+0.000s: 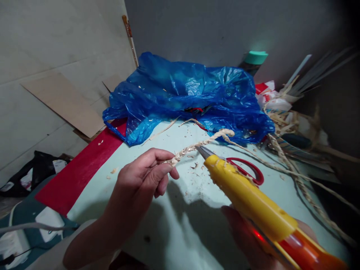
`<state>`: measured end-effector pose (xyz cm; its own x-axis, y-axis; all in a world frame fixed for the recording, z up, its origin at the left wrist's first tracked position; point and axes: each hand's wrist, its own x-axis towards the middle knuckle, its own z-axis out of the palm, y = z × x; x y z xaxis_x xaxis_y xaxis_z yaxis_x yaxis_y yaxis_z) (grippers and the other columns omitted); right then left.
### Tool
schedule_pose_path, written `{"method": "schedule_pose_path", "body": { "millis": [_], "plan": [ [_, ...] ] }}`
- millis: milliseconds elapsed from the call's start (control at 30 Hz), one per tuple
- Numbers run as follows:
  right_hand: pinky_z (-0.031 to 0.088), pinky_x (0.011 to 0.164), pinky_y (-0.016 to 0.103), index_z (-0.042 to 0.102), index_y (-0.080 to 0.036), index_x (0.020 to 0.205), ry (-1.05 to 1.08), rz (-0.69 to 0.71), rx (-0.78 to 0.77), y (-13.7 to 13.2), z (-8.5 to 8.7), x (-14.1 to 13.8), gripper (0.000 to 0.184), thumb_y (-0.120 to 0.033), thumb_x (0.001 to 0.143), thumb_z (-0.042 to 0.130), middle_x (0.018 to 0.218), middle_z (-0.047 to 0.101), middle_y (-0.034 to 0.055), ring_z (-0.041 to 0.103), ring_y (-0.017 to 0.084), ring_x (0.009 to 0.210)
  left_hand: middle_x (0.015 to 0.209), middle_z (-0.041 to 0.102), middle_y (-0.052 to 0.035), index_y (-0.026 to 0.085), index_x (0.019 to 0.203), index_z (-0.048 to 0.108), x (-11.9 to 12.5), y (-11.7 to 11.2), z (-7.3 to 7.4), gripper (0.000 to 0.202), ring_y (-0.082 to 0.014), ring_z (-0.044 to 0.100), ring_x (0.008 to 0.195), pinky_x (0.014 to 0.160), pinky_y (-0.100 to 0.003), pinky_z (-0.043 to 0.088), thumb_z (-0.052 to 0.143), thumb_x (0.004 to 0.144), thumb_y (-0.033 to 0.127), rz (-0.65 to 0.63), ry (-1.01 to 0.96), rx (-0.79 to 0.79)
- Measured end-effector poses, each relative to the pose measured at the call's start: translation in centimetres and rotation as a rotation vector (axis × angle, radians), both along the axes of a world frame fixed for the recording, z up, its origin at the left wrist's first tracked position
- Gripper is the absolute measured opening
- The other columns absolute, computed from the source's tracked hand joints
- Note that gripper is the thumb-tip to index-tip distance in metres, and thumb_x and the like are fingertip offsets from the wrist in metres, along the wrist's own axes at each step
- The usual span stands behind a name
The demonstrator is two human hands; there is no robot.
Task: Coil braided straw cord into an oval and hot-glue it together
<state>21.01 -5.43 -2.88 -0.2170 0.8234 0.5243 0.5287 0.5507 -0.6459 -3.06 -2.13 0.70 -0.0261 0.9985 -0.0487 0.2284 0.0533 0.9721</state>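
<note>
Straw-coloured fibre, worked into a braided cord (194, 148), sits over the middle of the bench (176, 137), where our left hand (149, 172) has its near end pinched between thumb and fingers. Our right hand (250, 243), partly hidden behind the tool, has its grip wrapped around a yellow hot-glue gun (247, 198); the metal nozzle (204, 150) points at the braid's underside, though we cannot tell whether it touches or stands just off. A red light glows on the gun's body. We take the step in hand to be laying glue along the braid, and to do it well we should hold the cord taut and steady, since its far end hangs unsupported and could dip away from the tip. We would do best to squeeze lightly, set down 1 thin line and follow the plait, with our left fingers well back from the hot metal. Lumps cling to the gun's front, so stray threads could catch on the fibre; wiping them off would help. Loose shavings (194, 165) lie below, and we should avoid letting wet glue touch them, the red ring handle (260, 174) or the blue plastic bag (180, 86) behind.
</note>
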Motion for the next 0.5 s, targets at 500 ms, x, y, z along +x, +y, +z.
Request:
{"method": "schedule_pose_path", "body": {
  "millis": [500],
  "plan": [
    [0.043, 0.036, 0.027, 0.074, -0.03, 0.104, -0.023, 0.131, 0.017, 0.4, -0.2, 1.7, 0.019, -0.024, 0.097, 0.058, 0.064, 0.065, 0.0014, 0.06, 0.017, 0.045, 0.067, 0.067, 0.0051, 0.022, 0.09, 0.067, 0.4, 0.0, 0.3, 0.013, -0.0076, 0.046, 0.05, 0.05, -0.022, 0.04, 0.058, 0.095, 0.029, 0.044, -0.03, -0.021]
  ]
}}
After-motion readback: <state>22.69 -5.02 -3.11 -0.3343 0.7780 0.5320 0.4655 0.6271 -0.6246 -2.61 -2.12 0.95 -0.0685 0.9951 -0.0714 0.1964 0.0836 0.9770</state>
